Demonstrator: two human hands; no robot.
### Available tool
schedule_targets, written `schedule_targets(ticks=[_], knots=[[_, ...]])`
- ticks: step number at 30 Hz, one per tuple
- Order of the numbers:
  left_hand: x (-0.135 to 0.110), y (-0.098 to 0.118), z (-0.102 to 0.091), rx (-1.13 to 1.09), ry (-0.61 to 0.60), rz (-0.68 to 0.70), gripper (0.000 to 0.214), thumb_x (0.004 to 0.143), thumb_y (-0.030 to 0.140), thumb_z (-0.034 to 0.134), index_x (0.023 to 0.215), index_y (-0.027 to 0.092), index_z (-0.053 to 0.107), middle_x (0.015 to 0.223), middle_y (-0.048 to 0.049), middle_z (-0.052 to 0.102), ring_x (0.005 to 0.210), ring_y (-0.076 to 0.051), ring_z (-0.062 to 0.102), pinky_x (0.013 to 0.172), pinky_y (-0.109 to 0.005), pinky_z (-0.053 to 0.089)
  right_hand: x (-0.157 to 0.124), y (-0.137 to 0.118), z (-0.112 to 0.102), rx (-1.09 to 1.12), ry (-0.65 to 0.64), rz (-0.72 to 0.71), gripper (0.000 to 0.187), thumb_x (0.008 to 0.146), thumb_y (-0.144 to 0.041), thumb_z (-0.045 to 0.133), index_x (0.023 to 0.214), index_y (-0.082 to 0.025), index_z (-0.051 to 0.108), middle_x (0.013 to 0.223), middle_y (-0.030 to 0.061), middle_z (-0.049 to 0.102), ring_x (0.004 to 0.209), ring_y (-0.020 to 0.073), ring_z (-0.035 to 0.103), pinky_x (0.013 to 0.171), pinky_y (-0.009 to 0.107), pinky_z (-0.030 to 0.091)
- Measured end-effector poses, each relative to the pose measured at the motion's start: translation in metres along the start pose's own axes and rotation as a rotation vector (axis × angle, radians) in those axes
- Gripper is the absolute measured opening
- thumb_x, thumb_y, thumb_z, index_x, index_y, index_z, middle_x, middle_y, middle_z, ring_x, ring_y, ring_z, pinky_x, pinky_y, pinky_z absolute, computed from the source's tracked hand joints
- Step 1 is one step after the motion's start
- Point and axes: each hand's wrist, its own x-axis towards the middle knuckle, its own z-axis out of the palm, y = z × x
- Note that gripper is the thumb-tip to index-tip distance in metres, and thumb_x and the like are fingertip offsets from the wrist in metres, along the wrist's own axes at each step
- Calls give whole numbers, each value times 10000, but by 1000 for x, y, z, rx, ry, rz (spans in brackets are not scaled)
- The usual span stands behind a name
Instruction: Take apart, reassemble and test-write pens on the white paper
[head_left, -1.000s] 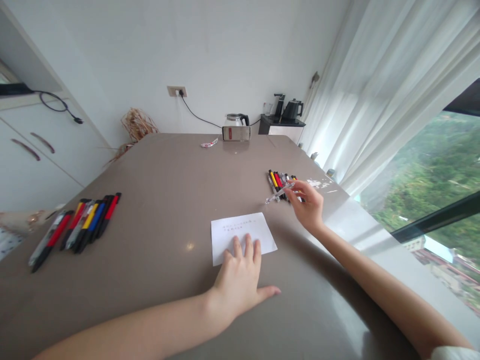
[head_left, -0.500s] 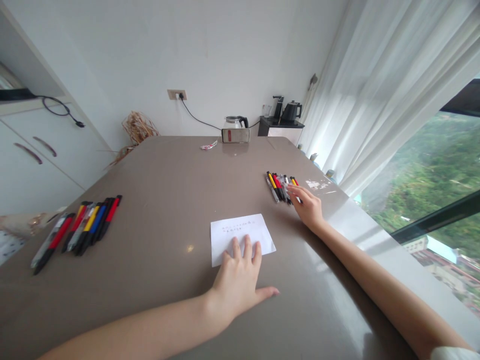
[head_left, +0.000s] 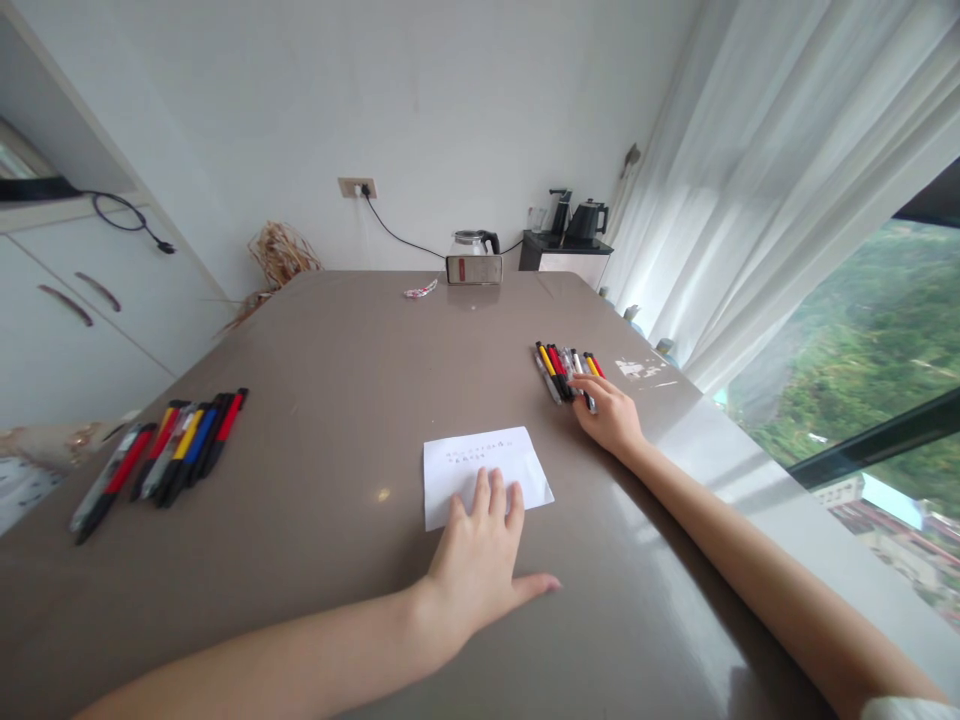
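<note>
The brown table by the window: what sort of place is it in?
Likely a room in a home or small office; I can't tell which. A black kettle, white curtains and a white cabinet suggest it.

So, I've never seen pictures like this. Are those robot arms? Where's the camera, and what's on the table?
No robot here! Those are a person's own bare hands. The camera sits on that person's head and looks forward and down, so you see almost what they see.

The left hand rests with spread fingers on a sheet of paper with small writing on it. The right hand is at a bunch of pens; I can't tell whether it is holding one.

More pens lie on the left of the brown table. At the far end is a box-like thing, with a glass jug showing behind it.
</note>
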Motion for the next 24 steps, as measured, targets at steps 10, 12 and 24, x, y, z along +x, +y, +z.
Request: schedule_targets(ticks=[10, 12, 24], knots=[[5, -11, -19, 17, 51, 96, 728, 751, 626, 195, 1256, 123, 344, 1267, -170, 392, 1151, -283, 335, 851, -381, 335, -1, 0, -2, -36, -37, -14, 231, 739, -222, 428, 879, -229, 611, 1030, 30, 587, 968, 192, 520, 724, 287, 456], [13, -24, -33, 10, 76, 37, 640, 788, 565, 218, 1230, 131, 378, 1190, -157, 464, 1058, -252, 416, 800, -344, 356, -1, 0, 0, -52, -22, -25, 231, 752, -232, 422, 885, -225, 611, 1011, 36, 595, 959, 193, 519, 708, 282, 450], [12, -266, -50, 179, 3, -853, 441, 810, 421, 300, 964, 100, 561, 945, -175, 577, 883, -286, 497, 677, -396, 387, 0, 2, 5, -140, 23, -51, 214, 780, -267, 425, 881, -214, 606, 943, 28, 614, 876, 176, 529, 620, 242, 402]])
